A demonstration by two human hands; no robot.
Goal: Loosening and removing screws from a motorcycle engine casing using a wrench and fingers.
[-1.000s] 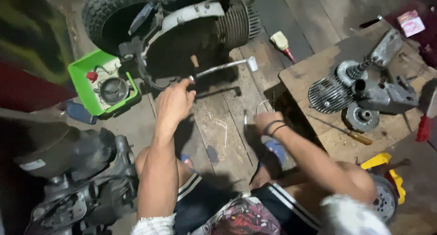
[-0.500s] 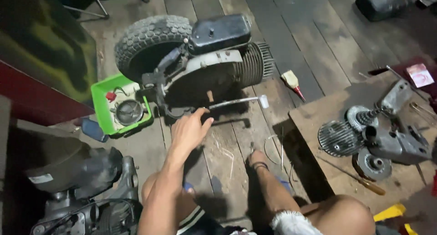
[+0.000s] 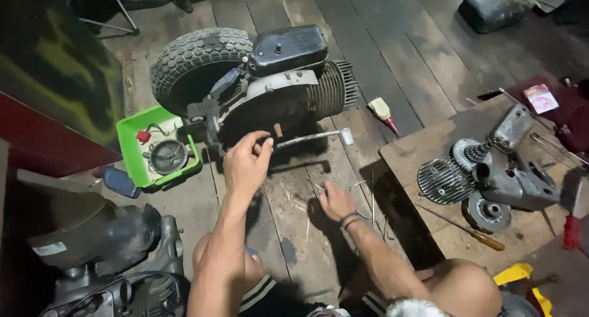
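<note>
A small engine with a knobbly tyre and a black tank lies on the wooden floor. A long metal wrench sticks out of its lower side towards the right. My left hand is closed around the wrench's inner end, right against the engine. My right hand rests on the floor planks below the wrench, fingers bent down, with nothing seen in it. Thin wires lie beside it.
A green tray with a round part sits left of the engine. A wooden board at the right carries a finned cylinder, engine parts and a screwdriver. A small oil bottle lies nearby. A dark machine stands lower left.
My view has tilted up, so the engine sits lower in the picture. My left hand stays at the wrench. My right hand has come down onto the floor planks.
</note>
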